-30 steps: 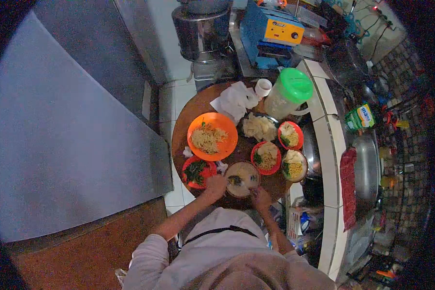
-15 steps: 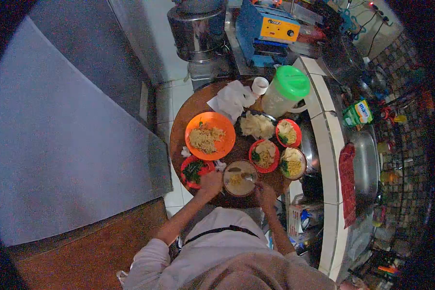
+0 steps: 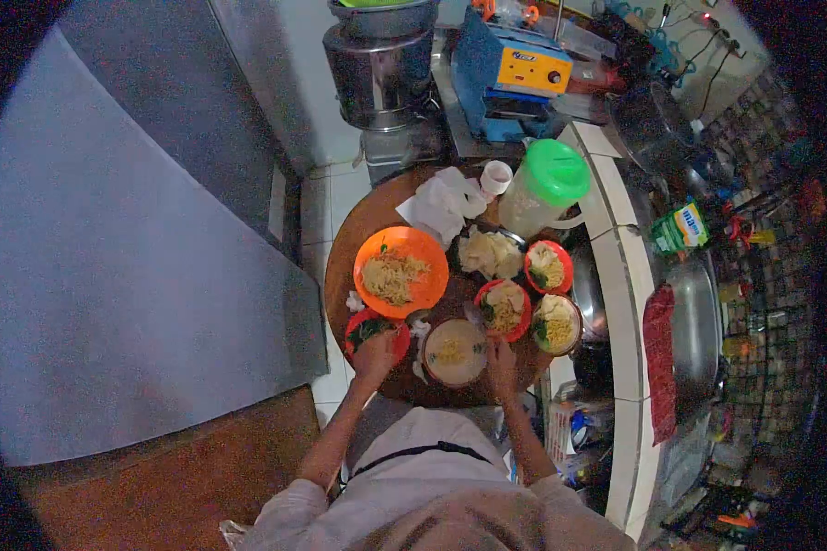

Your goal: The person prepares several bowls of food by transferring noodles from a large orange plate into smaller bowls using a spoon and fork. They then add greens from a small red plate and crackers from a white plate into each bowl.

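Note:
My left hand point(image 3: 373, 356) is over the near side of a red bowl of dark greens point(image 3: 366, 323). Its fingers look closed, and what they hold is blurred. Just right of a wide bowl point(image 3: 457, 376) with a little yellow noodle in it, my right hand point(image 3: 501, 362) is closed on what looks like a spoon point(image 3: 474, 314), its tip pointing up and away from me. An orange plate point(image 3: 424, 241) of shredded pale food lies beyond the red bowl. Several filled bowls stand to the right, among them a red one point(image 3: 504, 310) with noodles, greens and a pale topping.
The round wooden table point(image 3: 349, 216) also bears a plate of pale wrappers point(image 3: 490, 253), white plastic point(image 3: 443, 207), a white cup point(image 3: 496, 177) and a green-lidded pitcher point(image 3: 558, 173). A tiled counter edge point(image 3: 620, 285) bounds the right side.
My left hand has moved left, from beside the wide bowl to over the greens. The utensils have left the wide bowl. My right hand has stayed nearly in place; the view has tilted slightly.

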Demonstrator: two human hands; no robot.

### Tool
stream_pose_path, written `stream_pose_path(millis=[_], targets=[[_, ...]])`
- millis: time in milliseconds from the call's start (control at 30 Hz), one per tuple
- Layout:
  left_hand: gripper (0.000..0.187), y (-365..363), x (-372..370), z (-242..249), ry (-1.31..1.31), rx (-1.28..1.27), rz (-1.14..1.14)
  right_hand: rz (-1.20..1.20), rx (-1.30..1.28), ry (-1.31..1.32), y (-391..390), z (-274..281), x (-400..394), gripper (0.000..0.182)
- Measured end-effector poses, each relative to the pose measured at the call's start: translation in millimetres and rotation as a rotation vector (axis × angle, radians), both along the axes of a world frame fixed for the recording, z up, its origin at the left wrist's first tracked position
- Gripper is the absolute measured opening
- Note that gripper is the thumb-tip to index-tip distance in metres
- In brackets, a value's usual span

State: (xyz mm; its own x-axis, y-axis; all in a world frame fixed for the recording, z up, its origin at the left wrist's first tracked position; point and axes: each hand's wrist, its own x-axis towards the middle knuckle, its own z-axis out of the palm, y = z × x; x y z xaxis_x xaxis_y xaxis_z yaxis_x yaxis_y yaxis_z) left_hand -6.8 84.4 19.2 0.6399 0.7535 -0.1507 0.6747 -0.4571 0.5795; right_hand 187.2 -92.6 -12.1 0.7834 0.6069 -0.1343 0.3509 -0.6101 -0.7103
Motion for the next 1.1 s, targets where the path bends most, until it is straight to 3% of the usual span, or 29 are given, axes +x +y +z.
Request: stream_pose_path(millis=[167,233,267,333,367,433,467,533,667,733,833,967,1067,1100], targets=[[0.021,4,-13,-29,-0.057,0.055,0.038,0.195,0.148,-0.115,57,11,15,0.028],[0.021,5,-15,-29,-0.042,0.043,0.051,0.276,-0.265,-0.054,85,30,17,0.030],[0.021,6,-14,-28,0.020,0.032,0.043,0.282,-0.258,-0.060,96,31,18,0.030],[0.021,6,-15,-30,0.079,0.026,0.044,0.415,0.098,0.028,114,24,21,0.032],[0.022,7,-16,-31,0.049,0.067,0.017,0.423,0.105,0.024,122,18,21,0.032],[0.022,8,-16,-29,0.017,0.111,-0.001,0.493,0.094,-0.412,134,-3,24,0.037],[0.023,8,-15,-25,0.016,0.094,0.016,0.498,0.098,-0.414,141,-10,27,0.037],[0.023,11,-13,-22,0.016,0.080,0.036,0.480,-0.293,-0.258,156,-18,30,0.044],[0.025,17,-6,-12,0.120,-0.027,0.039,0.540,-0.431,-0.275,153,-38,29,0.050],[0.025,21,-4,-12,0.167,-0.058,0.043,0.486,-0.187,-0.191,150,-38,23,0.045],[0.026,24,-1,-17,0.150,-0.064,0.043,0.406,-0.033,-0.048,149,-9,10,0.036],[0.025,29,1,-37,0.135,-0.024,-0.003,0.357,-0.027,0.047,162,-67,14,0.029],[0.025,33,3,-45,0.062,0.002,-0.057,0.342,-0.063,-0.050,170,-87,12,0.027],[0.024,34,6,-38,0.007,-0.008,-0.086,0.325,0.040,-0.041,170,-86,11,0.027]])
